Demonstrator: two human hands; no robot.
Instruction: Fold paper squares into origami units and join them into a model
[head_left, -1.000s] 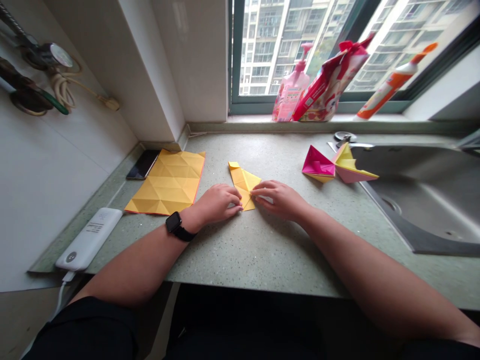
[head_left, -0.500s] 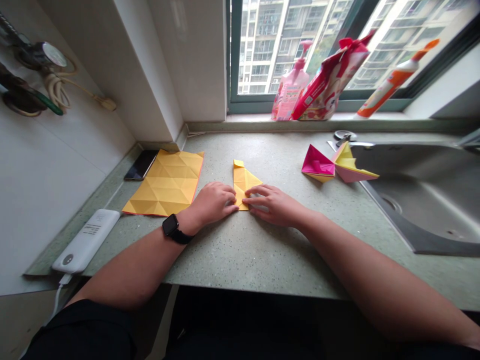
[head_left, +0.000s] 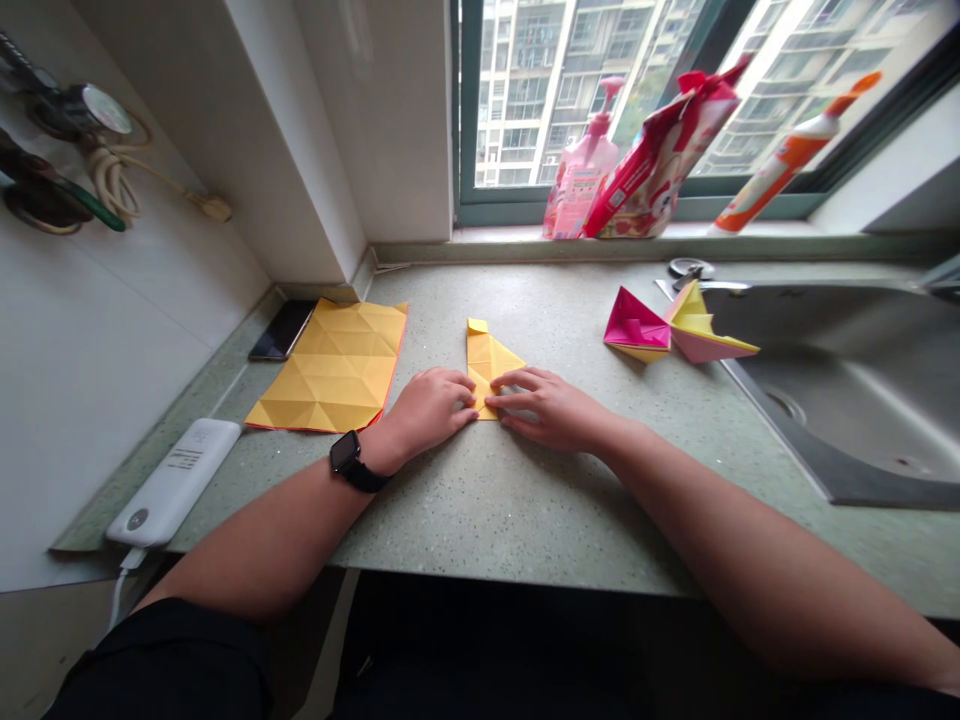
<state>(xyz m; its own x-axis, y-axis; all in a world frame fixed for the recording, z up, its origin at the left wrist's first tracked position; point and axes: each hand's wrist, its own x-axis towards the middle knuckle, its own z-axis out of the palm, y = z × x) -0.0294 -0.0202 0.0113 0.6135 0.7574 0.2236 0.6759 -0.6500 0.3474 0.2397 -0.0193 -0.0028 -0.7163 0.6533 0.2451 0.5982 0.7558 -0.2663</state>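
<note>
A folded piece of yellow paper (head_left: 484,352) lies on the counter in front of me, with a small folded tab at its top and a slanting right edge. My left hand (head_left: 435,405), a black watch on its wrist, has bent fingers and thumb closed at the paper's lower left edge. From the other side, my right hand (head_left: 551,408) grips the lower right part, its fingertips on the paper and the thumb near the bottom edge. The fingers hide the paper's lower sides. Left of my hands rests a creased yellow sheet (head_left: 337,365) with a reddish underside.
A phone (head_left: 283,330) lies partly under the sheet, and a white power bank (head_left: 176,480) with a cable sits nearer. Pink and yellow folded paper shapes (head_left: 636,325) stand beside the steel sink (head_left: 817,490). Along the windowsill are a pump bottle (head_left: 581,185), a red bag (head_left: 664,165) and an orange-white tube (head_left: 780,165).
My left wrist and forearm have shifted slightly to the right. Both hands remain at the folded paper, which looks unchanged.
</note>
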